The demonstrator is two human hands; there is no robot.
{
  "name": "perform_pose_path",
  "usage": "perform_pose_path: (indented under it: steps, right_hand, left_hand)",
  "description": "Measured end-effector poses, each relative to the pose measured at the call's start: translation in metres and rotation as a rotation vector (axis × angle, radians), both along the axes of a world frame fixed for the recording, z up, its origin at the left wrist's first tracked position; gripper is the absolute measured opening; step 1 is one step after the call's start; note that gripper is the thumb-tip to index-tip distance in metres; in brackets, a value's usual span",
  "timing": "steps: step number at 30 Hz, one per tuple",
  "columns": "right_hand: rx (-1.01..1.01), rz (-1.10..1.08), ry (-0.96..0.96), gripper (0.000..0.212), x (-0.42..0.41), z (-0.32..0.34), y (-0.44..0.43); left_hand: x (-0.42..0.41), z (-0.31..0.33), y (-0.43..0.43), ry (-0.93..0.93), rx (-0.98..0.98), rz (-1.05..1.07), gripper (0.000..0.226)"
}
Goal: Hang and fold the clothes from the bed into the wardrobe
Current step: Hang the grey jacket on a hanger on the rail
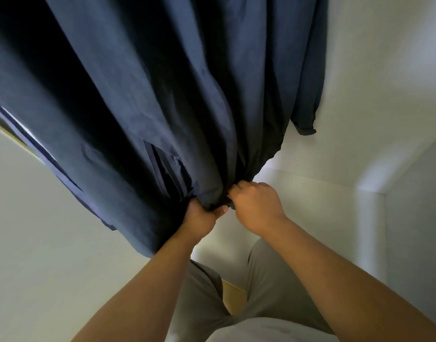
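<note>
Domestic interior, seen from within a wardrobe point(360, 70). Plain white panels meet at a rear corner point(384, 193) and form a narrow enclosure. A long navy garment point(138, 95) hangs from above, and its cuffed sleeve point(304, 124) falls free against the back panel. A strip of pale wooden floor point(233, 296) shows at the foot of the enclosure.

Dim, soft light; motion blur throughout; wide-angle bending at edges
</note>
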State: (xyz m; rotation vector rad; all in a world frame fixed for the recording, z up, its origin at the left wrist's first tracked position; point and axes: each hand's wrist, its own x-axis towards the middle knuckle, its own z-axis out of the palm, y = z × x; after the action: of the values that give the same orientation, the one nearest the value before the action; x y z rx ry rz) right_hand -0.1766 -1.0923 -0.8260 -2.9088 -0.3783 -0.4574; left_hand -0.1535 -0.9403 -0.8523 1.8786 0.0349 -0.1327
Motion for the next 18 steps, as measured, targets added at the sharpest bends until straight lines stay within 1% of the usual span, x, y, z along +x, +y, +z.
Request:
perform_pose_path:
  steps: [2, 4, 7, 9, 10, 11, 13, 14, 15, 16, 17, 18]
  right_hand:
    - [0.007, 0.002, -0.059, 0.034, -0.001, 0.003, -0.001]
    - [0.067, 0.029, -0.156, 0.033, -0.004, 0.01, -0.005]
    - [0.15, 0.019, -0.331, 0.022, -0.001, 0.026, -0.015]
    - [0.17, -0.018, -0.363, 0.016, 0.007, 0.034, -0.02]
    - [0.18, -0.035, -0.357, 0.014, 0.011, 0.036, -0.021]
    - [0.185, -0.044, -0.336, 0.013, 0.014, 0.035, -0.021]
    - [0.183, -0.041, -0.255, 0.013, 0.015, 0.034, -0.021]
    - [0.179, -0.043, -0.204, 0.015, 0.014, 0.035, -0.02]
    - [0.178, -0.052, -0.157, 0.018, 0.014, 0.037, -0.019]
    - [0.182, -0.064, -0.12, 0.02, 0.013, 0.039, -0.019]
    - [0.189, -0.075, -0.097, 0.022, 0.013, 0.041, -0.018]
    - [0.197, -0.084, -0.083, 0.022, 0.014, 0.044, -0.017]
  left_hand:
    - [-0.004, 0.0, -0.001, 0.005, 0.003, 0.01, 0.045]
    - [-0.005, -0.003, 0.0, 0.034, 0.003, 0.031, 0.041]
    - [-0.004, -0.004, 0.005, 0.089, 0.058, 0.107, 0.036]
    - [0.0, 0.002, 0.005, 0.124, 0.089, 0.158, 0.035]
    - [0.001, 0.007, 0.004, 0.157, 0.132, 0.157, 0.032]
    - [0.002, 0.017, 0.003, 0.214, 0.21, 0.127, 0.035]
    - [-0.002, 0.042, 0.003, 0.395, 0.489, 0.033, 0.062]
    - [-0.004, 0.054, 0.003, 0.427, 0.596, 0.013, 0.071]
    - [-0.003, 0.061, 0.005, 0.4, 0.651, 0.021, 0.076]
    - [-0.001, 0.065, 0.006, 0.341, 0.654, 0.048, 0.076]
    - [0.0, 0.07, 0.006, 0.303, 0.595, 0.079, 0.074]
    - [0.002, 0.075, 0.004, 0.321, 0.478, 0.116, 0.074]
